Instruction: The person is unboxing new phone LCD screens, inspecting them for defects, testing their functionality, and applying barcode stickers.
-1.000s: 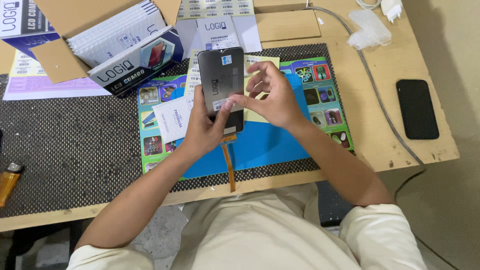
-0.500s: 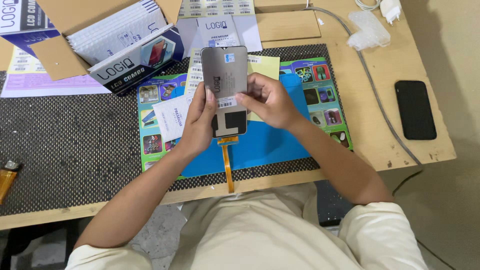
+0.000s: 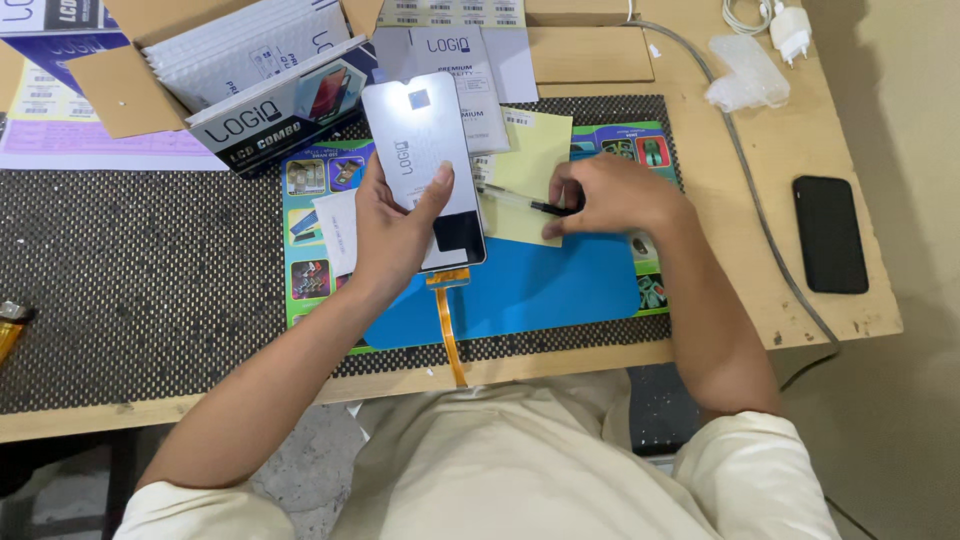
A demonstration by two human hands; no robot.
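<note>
Since before, right hand (image 3: 610,195) has left the screen (image 3: 425,165) and now pinches a pen (image 3: 515,199) on the yellow sheet (image 3: 525,150); left hand (image 3: 395,225) grips the screen alone above the mat (image 3: 540,290). Boxes (image 3: 250,75) at the table's far left corner are cut off.

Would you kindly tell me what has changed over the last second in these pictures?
The right hand let go of the phone screen panel and moved right, down to the yellow sheet, where it now rests on a pen. The left hand keeps its grip on the panel. The black phone and the cardboard box stayed put.
</note>
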